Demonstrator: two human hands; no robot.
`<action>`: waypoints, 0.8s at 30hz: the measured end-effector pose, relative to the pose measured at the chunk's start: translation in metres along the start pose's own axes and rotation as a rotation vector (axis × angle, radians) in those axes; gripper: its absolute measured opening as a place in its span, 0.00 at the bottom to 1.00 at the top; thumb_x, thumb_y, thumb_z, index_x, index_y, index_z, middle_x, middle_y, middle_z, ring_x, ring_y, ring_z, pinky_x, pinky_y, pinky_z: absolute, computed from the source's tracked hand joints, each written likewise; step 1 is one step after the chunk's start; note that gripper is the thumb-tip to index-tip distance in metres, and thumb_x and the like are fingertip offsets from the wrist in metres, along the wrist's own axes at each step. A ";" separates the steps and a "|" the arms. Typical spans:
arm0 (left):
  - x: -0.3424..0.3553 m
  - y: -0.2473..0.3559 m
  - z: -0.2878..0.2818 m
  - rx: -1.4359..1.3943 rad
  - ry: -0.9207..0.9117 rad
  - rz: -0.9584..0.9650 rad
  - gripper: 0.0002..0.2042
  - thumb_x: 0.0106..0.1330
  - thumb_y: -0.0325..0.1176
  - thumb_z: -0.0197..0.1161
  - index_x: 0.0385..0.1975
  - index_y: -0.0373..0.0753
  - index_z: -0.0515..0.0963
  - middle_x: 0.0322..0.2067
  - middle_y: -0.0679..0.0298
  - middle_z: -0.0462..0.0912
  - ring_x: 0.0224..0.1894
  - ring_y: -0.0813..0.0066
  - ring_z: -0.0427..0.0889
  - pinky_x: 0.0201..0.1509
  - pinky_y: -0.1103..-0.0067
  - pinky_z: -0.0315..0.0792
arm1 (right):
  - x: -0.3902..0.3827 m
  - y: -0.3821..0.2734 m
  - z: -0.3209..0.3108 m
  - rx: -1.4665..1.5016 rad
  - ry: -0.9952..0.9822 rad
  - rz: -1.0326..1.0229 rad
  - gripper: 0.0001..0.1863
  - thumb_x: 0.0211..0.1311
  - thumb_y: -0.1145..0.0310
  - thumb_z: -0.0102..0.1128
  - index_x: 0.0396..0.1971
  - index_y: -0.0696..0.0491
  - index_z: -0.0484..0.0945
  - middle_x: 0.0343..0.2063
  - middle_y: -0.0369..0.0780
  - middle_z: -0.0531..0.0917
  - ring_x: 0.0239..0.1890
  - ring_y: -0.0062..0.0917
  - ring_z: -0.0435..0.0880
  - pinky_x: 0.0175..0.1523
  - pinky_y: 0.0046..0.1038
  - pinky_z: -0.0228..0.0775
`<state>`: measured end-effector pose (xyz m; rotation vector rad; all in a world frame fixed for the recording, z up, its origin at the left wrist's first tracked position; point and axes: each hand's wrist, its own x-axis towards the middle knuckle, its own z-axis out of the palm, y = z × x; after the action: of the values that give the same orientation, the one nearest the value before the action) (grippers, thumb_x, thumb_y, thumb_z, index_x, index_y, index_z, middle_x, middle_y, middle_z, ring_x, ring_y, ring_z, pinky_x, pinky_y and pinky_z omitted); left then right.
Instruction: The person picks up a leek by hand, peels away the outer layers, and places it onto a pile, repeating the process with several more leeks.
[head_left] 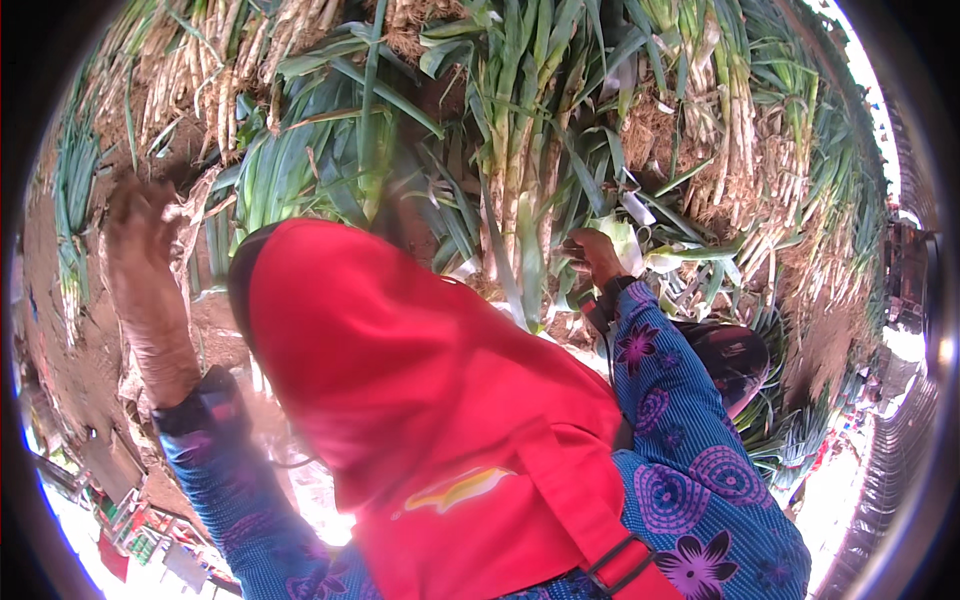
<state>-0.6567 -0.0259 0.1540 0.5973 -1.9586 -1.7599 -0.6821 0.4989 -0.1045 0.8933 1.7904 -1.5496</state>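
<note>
My left hand (148,290) reaches forward at the left, its fingers smeared by motion over brown earth and dry leaves. Whether it holds anything does not show. My right hand (597,254) is right of centre, fingers curled inward beside a bundle of long green onions (520,130). What lies inside its fingers is hidden. A pale, broad leaf piece (622,243) lies against the back of that hand. Between my hands, wide green onion leaves (290,175) spread over the ground.
More green onion bundles (730,130) with roots and soil lie along the right; others (210,65) are heaped at the far left. My red apron (470,400) covers the lower middle. A dark rounded thing (735,360) sits beside my right sleeve. Crates (150,530) stand at lower left.
</note>
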 end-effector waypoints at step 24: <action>-0.022 -0.010 0.262 -0.064 -0.529 -0.169 0.12 0.65 0.32 0.58 0.46 0.39 0.74 0.36 0.68 0.80 0.38 0.80 0.80 0.40 0.83 0.70 | 0.074 0.026 0.035 0.119 -0.228 0.014 0.32 0.55 0.46 0.59 0.54 0.52 0.70 0.51 0.44 0.74 0.48 0.39 0.74 0.50 0.42 0.65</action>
<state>-0.7922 0.1973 0.1187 0.2977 -2.2263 -2.2550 -0.7046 0.4746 -0.1841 0.7476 1.5427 -1.6901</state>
